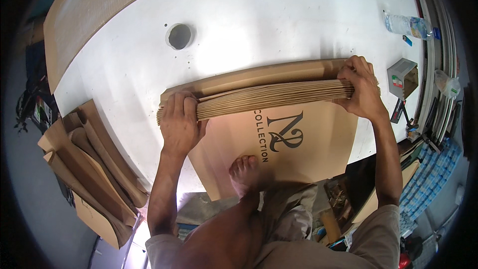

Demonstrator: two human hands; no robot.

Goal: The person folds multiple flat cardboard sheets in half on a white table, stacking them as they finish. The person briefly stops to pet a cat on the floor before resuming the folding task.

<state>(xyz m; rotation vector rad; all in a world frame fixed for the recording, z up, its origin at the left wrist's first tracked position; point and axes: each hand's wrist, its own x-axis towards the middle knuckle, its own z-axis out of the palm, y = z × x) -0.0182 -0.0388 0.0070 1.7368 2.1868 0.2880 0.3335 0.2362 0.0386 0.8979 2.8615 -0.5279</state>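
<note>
A thick stack of folded brown cardboard sheets point(274, 97) stretches across the white table in front of me, its many edges facing me. My left hand point(181, 122) is closed round the stack's left end, thumb on the near side. At the right end my right hand point(361, 87) grips the same stack, fingers over the far side. A flat brown printed panel point(318, 144) spreads from the stack toward me and reaches past the table's near edge. My bare foot point(245, 172) rests on that panel.
The white table point(124, 84) has a round hole point(179, 36). A large cardboard sheet point(84, 15) lies far left; bent cardboard pieces point(92, 169) lean at the left edge. On the right are a plastic bottle point(406, 26), a blue lighter point(407, 40) and a small open box point(402, 78).
</note>
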